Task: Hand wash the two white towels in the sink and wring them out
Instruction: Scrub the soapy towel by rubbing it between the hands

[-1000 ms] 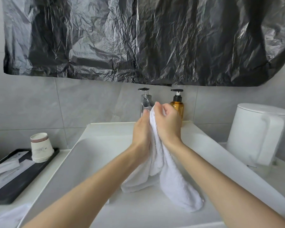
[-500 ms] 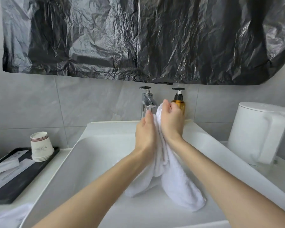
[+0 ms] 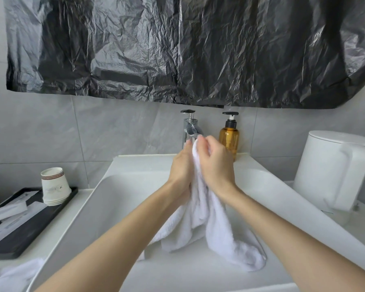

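Note:
A white towel (image 3: 217,232) hangs from between my two hands over the white sink (image 3: 118,192), its lower ends draped on the basin floor. My left hand (image 3: 181,167) presses flat against the towel's left side. My right hand (image 3: 216,163) is curled over the towel's top on the right, fingers bent around the fabric. Both hands are just below the chrome faucet (image 3: 190,129). A second white towel (image 3: 11,275) lies on the counter at the bottom left, partly cut off by the frame.
An amber soap pump bottle (image 3: 229,138) stands right of the faucet. A white kettle (image 3: 333,171) sits on the right counter. On the left, a black tray (image 3: 27,226) holds stacked paper cups (image 3: 54,186) and packets. Black plastic sheeting (image 3: 188,49) covers the wall above.
My hands have rubbed the towel between them: the right hand slid up, then curled down over the top, while the left moved up against it. The towel's hanging ends shifted slightly.

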